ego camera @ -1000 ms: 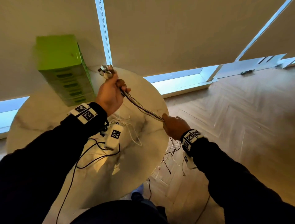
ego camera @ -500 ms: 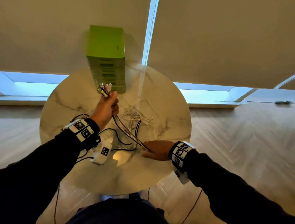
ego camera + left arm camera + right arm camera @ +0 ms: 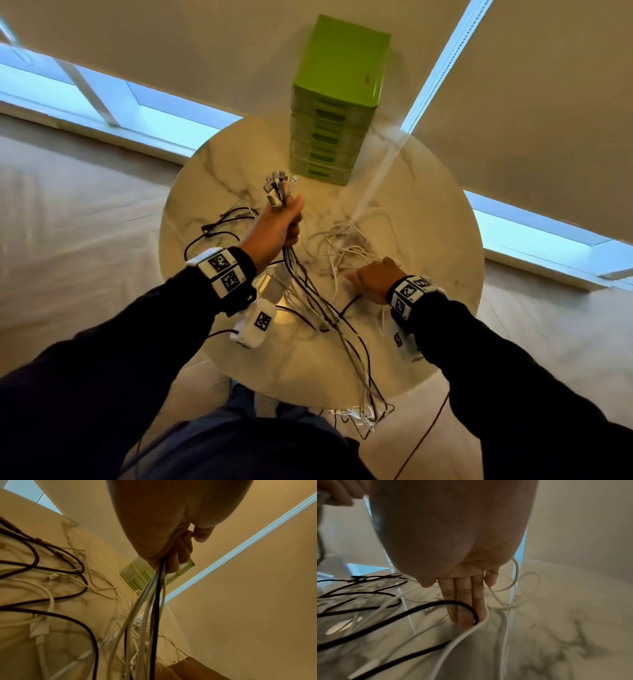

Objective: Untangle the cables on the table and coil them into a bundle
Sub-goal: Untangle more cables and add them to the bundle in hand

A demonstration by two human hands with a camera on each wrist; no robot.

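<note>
My left hand [image 3: 286, 222] is raised above the round marble table [image 3: 428, 240] and grips a bunch of black and white cables [image 3: 308, 284]. Their connector ends [image 3: 278, 187] stick out above the fist. The held cables [image 3: 154, 601] hang down across the table and over its near edge [image 3: 363, 404]. My right hand [image 3: 371, 277] lies flat on the table with straight fingers [image 3: 464, 599] among loose white cables [image 3: 342, 246] and a black cable [image 3: 436, 604]. More black cables [image 3: 219, 229] lie to the left.
A green set of small drawers [image 3: 334, 102] stands at the table's far edge. A white tagged box [image 3: 255, 323] hangs below my left wrist. Wooden floor surrounds the table, and window blinds hang behind it.
My right hand has let go of the stretched bunch and moved right onto the tabletop, fingers now flat. The left hand still holds the connector ends up; the camera view has swung.
</note>
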